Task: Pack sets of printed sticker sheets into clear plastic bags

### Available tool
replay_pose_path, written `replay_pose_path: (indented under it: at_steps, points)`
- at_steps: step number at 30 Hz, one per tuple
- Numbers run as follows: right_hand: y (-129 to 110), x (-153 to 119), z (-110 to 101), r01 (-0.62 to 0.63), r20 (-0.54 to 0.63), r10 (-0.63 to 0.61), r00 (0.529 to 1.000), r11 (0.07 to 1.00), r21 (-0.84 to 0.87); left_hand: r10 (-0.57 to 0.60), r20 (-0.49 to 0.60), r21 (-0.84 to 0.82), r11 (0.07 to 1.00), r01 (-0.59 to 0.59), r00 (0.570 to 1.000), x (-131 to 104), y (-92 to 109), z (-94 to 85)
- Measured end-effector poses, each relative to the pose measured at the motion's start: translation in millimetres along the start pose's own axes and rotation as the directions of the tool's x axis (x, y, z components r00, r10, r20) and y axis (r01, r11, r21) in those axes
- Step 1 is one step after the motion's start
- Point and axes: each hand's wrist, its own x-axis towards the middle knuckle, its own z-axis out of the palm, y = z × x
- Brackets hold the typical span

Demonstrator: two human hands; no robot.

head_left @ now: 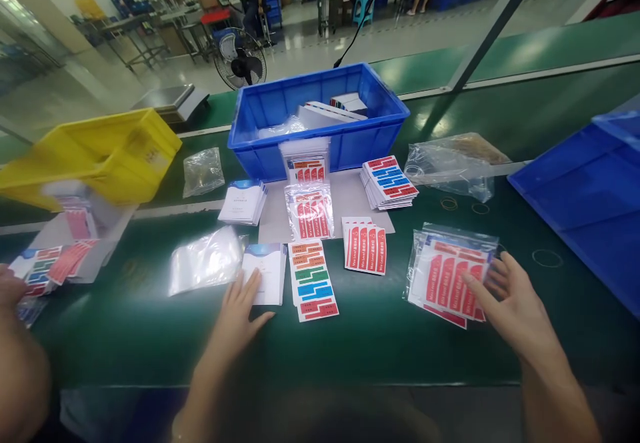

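Observation:
My left hand lies flat on the green belt, fingertips touching a white booklet. To its right sits a sheet of coloured labels in orange, green, blue and red. My right hand rests with spread fingers on a stack of clear bags holding red labels. Between the hands lies a small stack of red label sheets. An empty clear bag lies left of the booklet.
A blue bin stands at the back centre, a yellow bin at left, a blue lid or tray at right. More label stacks, bagged labels and white booklets lie before the blue bin. Another person's arm is at far left.

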Motion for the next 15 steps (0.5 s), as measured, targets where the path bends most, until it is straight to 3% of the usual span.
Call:
replay_pose_path:
  at_steps: [3,5,7,9,11,13,15]
  points:
    - [-1.2,-7.9,15.2,0.178,-0.034,-0.183,0.983,0.977,-0.119,0.007,0.009,-0.035,0.999,-0.007,1.000,-9.4,-1.0,3.1]
    - [-10.7,-21.1,33.8,0.282,0.042,-0.279,0.959,0.952,-0.121,0.000,-0.001,-0.094,0.996,0.000,1.000,-15.3,0.9,0.2]
    - [-24.5,-37.3,58.3,0.461,0.192,-0.432,0.881,0.874,-0.152,-0.006,-0.050,-0.205,0.979,-0.004,0.999,-21.5,3.9,-4.7]
    - [-37.5,-54.3,86.2,0.679,0.401,-0.590,0.701,0.725,-0.118,-0.066,-0.144,-0.377,0.926,0.007,0.987,-29.4,7.9,-9.7]
    - [-45.7,-69.8,113.4,0.840,0.602,-0.651,0.462,0.539,-0.062,-0.269,-0.236,-0.589,0.804,0.083,0.934,-39.4,12.2,-13.5]
    - [-48.2,-81.2,136.4,0.928,0.747,-0.605,0.275,0.370,-0.041,-0.554,-0.247,-0.784,0.596,0.172,0.795,-50.2,15.1,-15.8]
    - [-46.5,-87.0,152.7,0.966,0.818,-0.543,0.190,0.250,-0.059,-0.746,-0.213,-0.905,0.394,0.161,0.631,-59.6,15.8,-17.4]
